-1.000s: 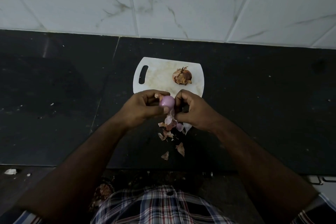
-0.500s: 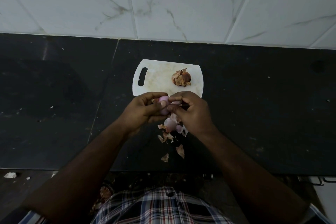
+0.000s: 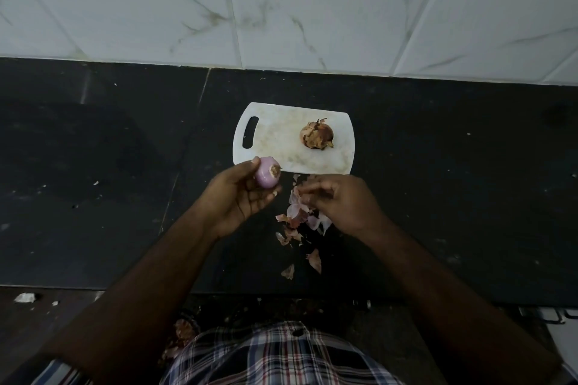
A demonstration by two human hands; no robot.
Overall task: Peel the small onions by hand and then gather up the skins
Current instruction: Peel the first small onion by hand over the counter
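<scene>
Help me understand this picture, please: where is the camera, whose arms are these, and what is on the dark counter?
No machine here: a person wears a camera on the head, looking down at their own two arms. The left hand holds a peeled purple onion. The right hand hovers beside it, fingers bent over a loose pile of skins on the black counter; whether it pinches a skin I cannot tell. Behind the hands lies a white cutting board with an unpeeled onion on it. A few more skin scraps lie nearer the person, and white tiles line the wall.
</scene>
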